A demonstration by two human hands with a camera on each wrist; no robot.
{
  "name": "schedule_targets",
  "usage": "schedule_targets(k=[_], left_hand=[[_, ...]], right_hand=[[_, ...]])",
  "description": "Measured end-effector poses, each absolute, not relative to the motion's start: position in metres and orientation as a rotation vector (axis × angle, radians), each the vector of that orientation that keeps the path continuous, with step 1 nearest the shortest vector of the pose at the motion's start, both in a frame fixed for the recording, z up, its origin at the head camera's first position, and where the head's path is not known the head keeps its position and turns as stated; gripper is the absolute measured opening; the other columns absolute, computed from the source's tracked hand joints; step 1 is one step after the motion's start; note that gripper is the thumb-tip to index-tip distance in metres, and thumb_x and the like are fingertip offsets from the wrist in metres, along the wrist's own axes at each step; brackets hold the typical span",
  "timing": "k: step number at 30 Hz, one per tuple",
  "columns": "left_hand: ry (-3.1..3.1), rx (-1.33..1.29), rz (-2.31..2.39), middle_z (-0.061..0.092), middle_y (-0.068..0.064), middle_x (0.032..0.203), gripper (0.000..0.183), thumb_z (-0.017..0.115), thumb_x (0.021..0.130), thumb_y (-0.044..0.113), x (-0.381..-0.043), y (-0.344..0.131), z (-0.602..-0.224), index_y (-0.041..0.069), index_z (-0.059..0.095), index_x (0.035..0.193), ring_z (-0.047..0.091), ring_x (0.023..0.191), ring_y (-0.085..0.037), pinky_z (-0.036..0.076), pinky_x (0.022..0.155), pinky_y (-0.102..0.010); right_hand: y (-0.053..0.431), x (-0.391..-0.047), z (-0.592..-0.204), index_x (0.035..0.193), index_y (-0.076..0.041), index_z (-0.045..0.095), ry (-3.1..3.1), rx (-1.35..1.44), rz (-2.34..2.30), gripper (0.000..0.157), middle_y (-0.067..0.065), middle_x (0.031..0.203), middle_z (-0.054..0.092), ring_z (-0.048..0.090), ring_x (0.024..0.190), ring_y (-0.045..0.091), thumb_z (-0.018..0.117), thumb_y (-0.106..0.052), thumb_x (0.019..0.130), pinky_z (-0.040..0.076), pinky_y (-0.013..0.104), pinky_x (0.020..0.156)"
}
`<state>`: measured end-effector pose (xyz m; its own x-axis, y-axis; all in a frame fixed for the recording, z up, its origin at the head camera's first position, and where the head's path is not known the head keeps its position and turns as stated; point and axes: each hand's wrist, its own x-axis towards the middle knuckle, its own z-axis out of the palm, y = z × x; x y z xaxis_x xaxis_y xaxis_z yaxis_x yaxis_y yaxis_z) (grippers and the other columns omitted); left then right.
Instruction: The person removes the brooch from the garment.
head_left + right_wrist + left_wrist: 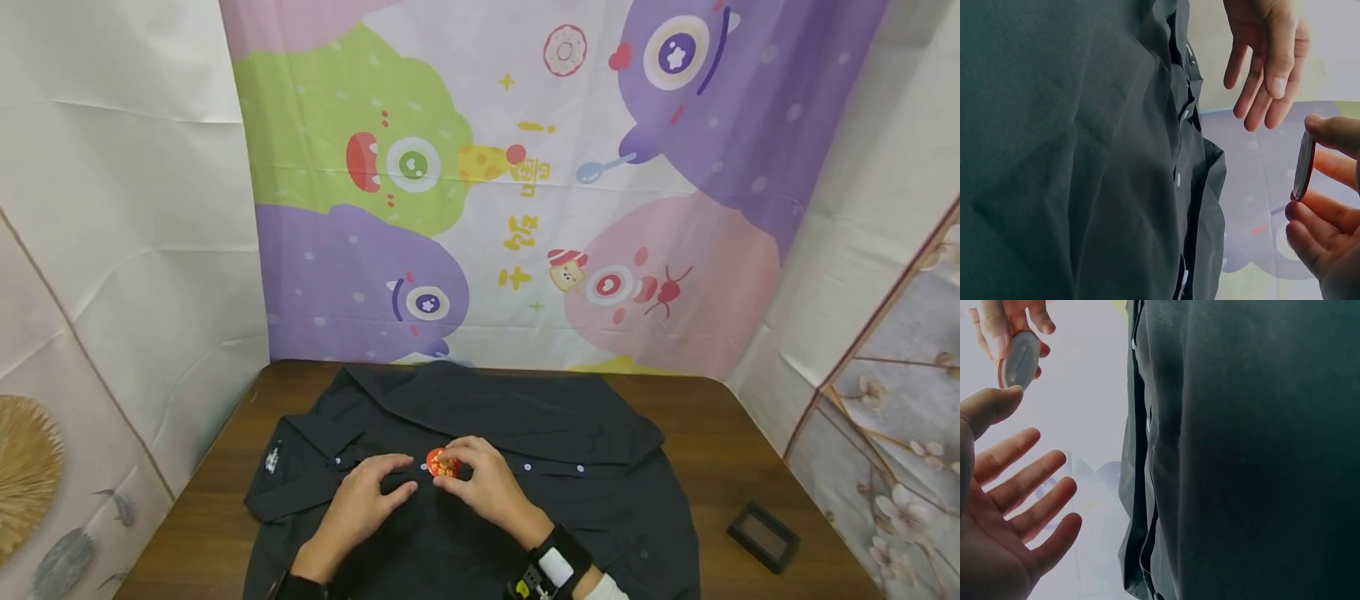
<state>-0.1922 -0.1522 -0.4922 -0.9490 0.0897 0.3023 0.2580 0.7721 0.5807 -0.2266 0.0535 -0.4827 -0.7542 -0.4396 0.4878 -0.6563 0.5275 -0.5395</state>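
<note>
A round red pin badge (441, 463) with a yellowish pattern is pinched at its rim by my right hand (491, 486) above a dark button-up shirt (442, 542). In the left wrist view the pale back of the badge (1020, 359) shows what looks like a pin across it. Edge-on, the badge (1304, 165) appears between thumb and fingers in the right wrist view. My left hand (365, 497) hovers over the shirt just left of the badge, fingers spread and loosely bent, holding nothing. The shirt lies spread on the table, its buttons running across it.
A small black frame-like box (763, 537) lies on the brown wooden table (720, 442) at the right. Behind the table hangs a cartoon-printed cloth (510, 333). White cloth walls (165, 275) stand at both sides.
</note>
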Motion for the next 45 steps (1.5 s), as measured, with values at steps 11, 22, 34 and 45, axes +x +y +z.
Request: schedule_targets(k=[11,22,34,45], left_hand=[[-2.709,-0.272,-0.917,0.067,-0.009,0.124,0.035,0.077,0.083,0.026,-0.193,-0.153,-0.491,0.012,0.071,0.114,0.058,0.12,-0.031,0.045,0.1,-0.054],[-2.752,-0.259,-0.914,0.064,-0.012,0.128,0.038,0.076,0.084,0.027,-0.195,-0.154,-0.49,0.01,0.069,0.117,0.056,0.124,-0.033,0.043,0.101,-0.057],[-2.715,-0.299,-0.732,0.065,-0.014,0.126,0.04,0.078,0.081,0.028,-0.192,-0.159,-0.488,0.009,0.069,0.116,0.058,0.12,-0.034,0.047,0.093,-0.059],[-2.811,-0.291,-0.702,0.061,-0.016,0.133,0.049,0.073,0.086,0.035,-0.193,-0.158,-0.487,0.008,0.064,0.126,0.052,0.127,-0.039,0.043,0.098,-0.062]], right_hand=[[0.06,-0.229,-0.479,0.102,-0.014,0.076,-2.479,0.861,1.032,0.029,0.0,0.104,0.067,0.06,0.092,0.013,0.083,-0.025,0.077,0.051,0.026,0.077],[0.064,-0.23,-0.477,0.103,-0.014,0.076,-2.502,0.828,1.008,0.029,0.0,0.105,0.067,0.059,0.094,0.014,0.082,-0.026,0.078,0.052,0.028,0.079],[0.068,-0.233,-0.472,0.1,-0.014,0.076,-2.454,0.823,0.983,0.028,0.0,0.103,0.067,0.061,0.093,0.015,0.084,-0.024,0.076,0.053,0.03,0.079],[0.074,-0.232,-0.47,0.101,-0.012,0.076,-2.479,0.804,1.004,0.029,0.002,0.102,0.067,0.06,0.089,0.016,0.084,-0.023,0.077,0.049,0.022,0.069]])
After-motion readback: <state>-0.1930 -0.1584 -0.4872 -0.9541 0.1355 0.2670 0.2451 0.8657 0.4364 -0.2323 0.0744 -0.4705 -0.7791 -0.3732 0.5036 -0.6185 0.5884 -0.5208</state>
